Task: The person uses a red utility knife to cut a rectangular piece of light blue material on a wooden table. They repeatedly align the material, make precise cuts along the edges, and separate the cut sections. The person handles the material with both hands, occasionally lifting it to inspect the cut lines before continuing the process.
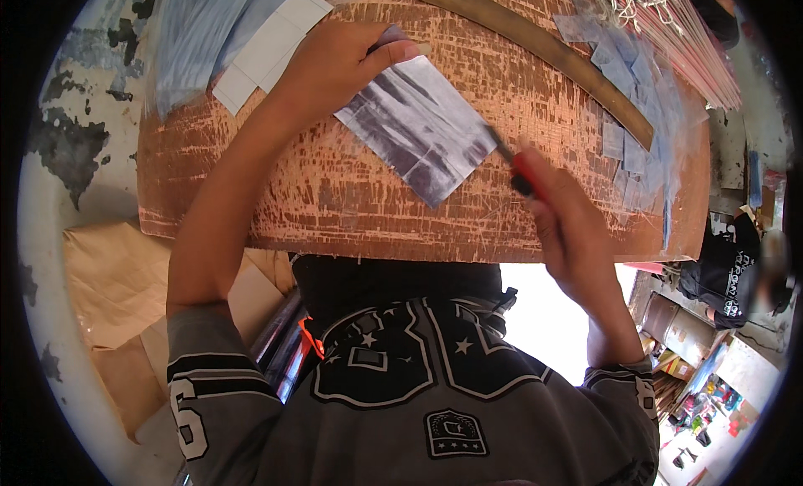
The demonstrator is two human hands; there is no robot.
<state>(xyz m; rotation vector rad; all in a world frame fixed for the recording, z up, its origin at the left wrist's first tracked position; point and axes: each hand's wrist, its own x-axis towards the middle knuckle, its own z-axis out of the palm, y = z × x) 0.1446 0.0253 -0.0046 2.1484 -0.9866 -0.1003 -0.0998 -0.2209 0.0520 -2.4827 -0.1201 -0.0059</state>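
A stack or folded piece of shiny silver sheet lies at a slant on the scratched wooden tabletop. My left hand is closed over its upper left edge, thumb on top. A small tan end of something shows beside that thumb; the rest is hidden under the hand. In my right hand is a red-handled cutter knife. Its dark blade, slightly blurred, reaches the right corner of the silver sheet; I cannot tell whether it touches.
Beyond my hands lies a long brown strip. Clear plastic offcuts cover the right side, near a bundle of pink sticks with white strings. White card and clear plastic sheets lie at left. Another person is far right.
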